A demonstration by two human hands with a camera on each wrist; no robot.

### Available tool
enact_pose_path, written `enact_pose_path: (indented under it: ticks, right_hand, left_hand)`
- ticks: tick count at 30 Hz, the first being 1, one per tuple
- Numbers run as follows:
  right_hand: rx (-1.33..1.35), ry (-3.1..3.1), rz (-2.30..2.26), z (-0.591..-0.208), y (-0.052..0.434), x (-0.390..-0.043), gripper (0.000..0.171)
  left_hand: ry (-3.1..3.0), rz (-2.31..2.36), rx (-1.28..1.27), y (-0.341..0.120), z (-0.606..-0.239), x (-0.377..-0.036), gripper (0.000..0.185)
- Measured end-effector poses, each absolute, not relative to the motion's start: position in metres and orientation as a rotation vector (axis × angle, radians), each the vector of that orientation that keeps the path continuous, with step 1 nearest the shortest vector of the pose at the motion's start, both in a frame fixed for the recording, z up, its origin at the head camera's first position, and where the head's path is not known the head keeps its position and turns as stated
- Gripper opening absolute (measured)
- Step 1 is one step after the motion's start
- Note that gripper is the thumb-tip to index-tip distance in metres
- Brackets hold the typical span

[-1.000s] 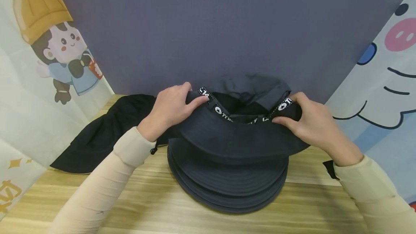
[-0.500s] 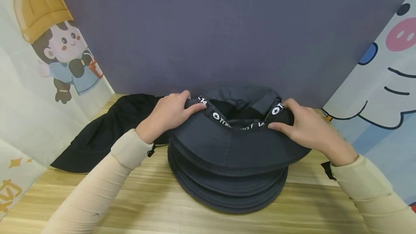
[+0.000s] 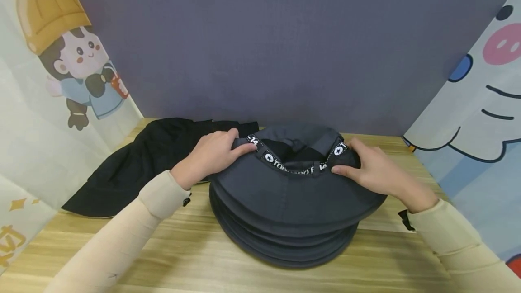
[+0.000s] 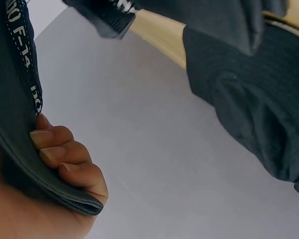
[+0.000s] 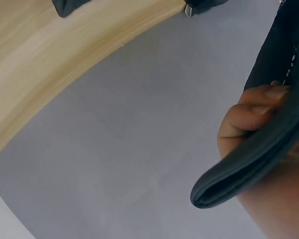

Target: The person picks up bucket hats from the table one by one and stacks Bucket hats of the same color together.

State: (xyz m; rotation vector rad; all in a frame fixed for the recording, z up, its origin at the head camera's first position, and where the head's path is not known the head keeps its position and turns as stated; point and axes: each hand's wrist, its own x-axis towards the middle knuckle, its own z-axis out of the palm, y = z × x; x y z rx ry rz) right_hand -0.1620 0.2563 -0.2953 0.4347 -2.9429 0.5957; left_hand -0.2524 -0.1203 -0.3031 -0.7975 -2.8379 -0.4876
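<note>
A dark navy bucket hat (image 3: 281,198) is held between both hands, its crown opening and lettered inner band facing up. My left hand (image 3: 211,155) pinches the brim's left side, thumb on top beside the band. On the other side my right hand (image 3: 378,171) grips the brim in the same way. In the left wrist view, curled fingers (image 4: 72,159) wrap the brim's edge; the right wrist view has fingers (image 5: 249,119) hooked round the folded brim. Directly beneath, a stack of similar dark hats (image 3: 281,257) shows its layered brims, overlapped by the held hat.
Black bucket hats (image 3: 134,171) lie on the wooden table (image 3: 183,248) to the left, reaching behind my left hand. A grey panel (image 3: 285,49) rises at the back. Printed cartoon sheets (image 3: 40,116) flank the left and right sides.
Both hands have lowered the held hat toward the stack, so its brim now covers more of the hats below. More of the black hats behind shows at the back left.
</note>
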Motion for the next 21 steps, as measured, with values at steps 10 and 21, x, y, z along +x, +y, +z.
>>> enact_pose_path:
  ticks: [10, 21]
  right_hand:
    - [0.451, -2.980, 0.594, -0.312, 0.255, -0.163, 0.061]
    - [0.480, -3.020, 0.586, -0.334, 0.256, -0.164, 0.064]
  left_hand:
    - [-2.868, -0.473, -0.818, -0.124, -0.320, -0.249, 0.054]
    - [-2.909, -0.425, -0.841, -0.122, -0.341, -0.246, 0.056]
